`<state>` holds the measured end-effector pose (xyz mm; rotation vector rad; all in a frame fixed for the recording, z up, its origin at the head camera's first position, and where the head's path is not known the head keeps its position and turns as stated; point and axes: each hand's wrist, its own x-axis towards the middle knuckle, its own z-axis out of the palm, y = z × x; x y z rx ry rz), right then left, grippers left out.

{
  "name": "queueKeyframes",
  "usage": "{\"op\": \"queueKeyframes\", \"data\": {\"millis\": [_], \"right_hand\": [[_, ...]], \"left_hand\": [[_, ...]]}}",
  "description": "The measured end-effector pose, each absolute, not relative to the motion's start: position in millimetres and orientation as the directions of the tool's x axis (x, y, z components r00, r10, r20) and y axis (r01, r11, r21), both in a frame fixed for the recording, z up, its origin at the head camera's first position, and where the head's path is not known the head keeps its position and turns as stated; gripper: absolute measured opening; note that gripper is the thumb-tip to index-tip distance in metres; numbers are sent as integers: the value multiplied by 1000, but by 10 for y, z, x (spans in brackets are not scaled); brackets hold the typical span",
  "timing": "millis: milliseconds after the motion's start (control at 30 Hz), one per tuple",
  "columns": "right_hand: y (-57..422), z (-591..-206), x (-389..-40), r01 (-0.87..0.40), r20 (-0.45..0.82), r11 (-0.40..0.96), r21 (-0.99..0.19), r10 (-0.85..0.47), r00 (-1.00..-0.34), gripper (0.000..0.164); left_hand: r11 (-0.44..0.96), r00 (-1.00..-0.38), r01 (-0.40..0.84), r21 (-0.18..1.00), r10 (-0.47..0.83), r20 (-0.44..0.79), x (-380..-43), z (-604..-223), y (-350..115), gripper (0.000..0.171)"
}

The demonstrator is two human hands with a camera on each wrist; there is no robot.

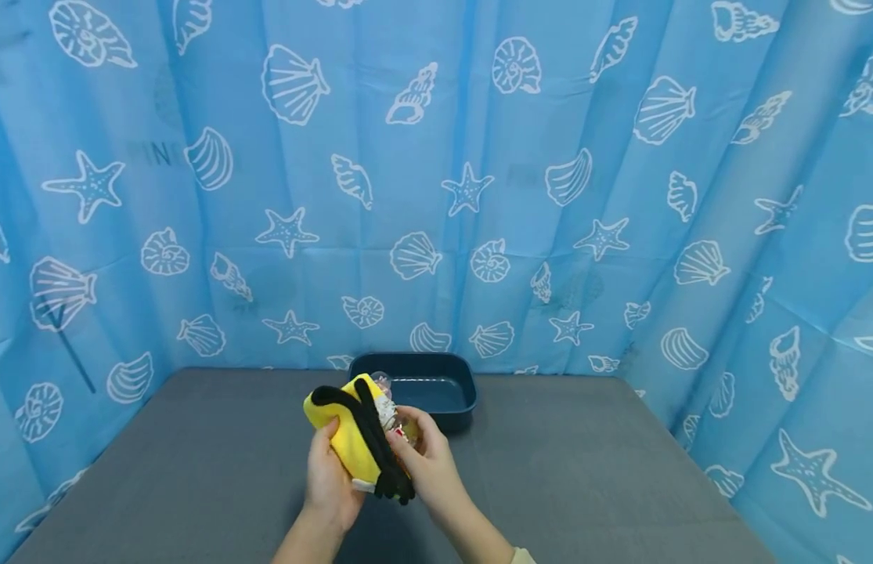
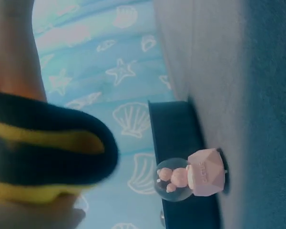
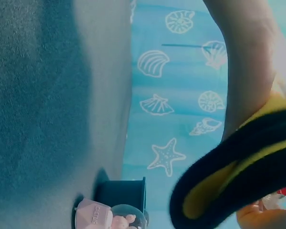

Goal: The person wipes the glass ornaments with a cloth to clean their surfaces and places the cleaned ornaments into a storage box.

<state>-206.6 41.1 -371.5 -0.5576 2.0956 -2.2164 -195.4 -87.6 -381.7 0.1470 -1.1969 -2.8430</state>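
The blue shell curtain (image 1: 467, 188) hangs behind everything, and the grey table (image 1: 563, 462) runs back to it. At the table's far side sits the dark bin (image 1: 456, 421). Nearer me, up above the table, is the yellow-and-black pouch (image 1: 348, 442). The left hand (image 1: 330, 478) grips it, thumb on its yellow face. It looks soft, floppy and light, I'd say, likely to sag unless supported under its body; its thick black edge seems the surest part to pinch. Just in front of the bin stands the pink globe (image 2: 195, 175), its dome probably slick and breakable, so better lifted by the base. Smallest is the clear packet (image 1: 388, 412), pinched by the right hand (image 1: 425, 462) at the pouch's edge; crinkly and slippery, I'd guess. Whether it's inside the pouch, I can't tell.
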Motion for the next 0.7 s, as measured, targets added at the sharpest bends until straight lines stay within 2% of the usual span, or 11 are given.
{"op": "queueKeyframes", "data": {"millis": [133,267,400,533,600,700], "right_hand": [[407,-3685,-2045,-237,260,-116,-965,-272,-927,42],[404,-3669,-2046,-261,266,-56,-964,-273,-925,44],[398,-3676,-2067,-268,249,27,-963,-298,-922,44],[407,-3657,-2062,-268,246,32,-963,-310,-919,44],[420,-3641,-2051,-268,244,47,-962,-289,-926,46],[437,-3629,-2041,-266,236,103,-958,-235,-943,52]], "left_hand": [[-575,-990,-42,817,-86,-111,-1968,-3833,-835,81],[-560,-979,-133,818,-56,-197,-1961,-3838,-816,96],[-608,-968,-162,777,-55,-244,-1954,-3825,-815,95],[-686,-969,-124,717,-71,-236,-1961,-3811,-841,75],[-718,-974,-102,688,-69,-216,-1956,-3807,-868,68],[-696,-987,-87,713,-35,-154,-1952,-3803,-908,72]]}}
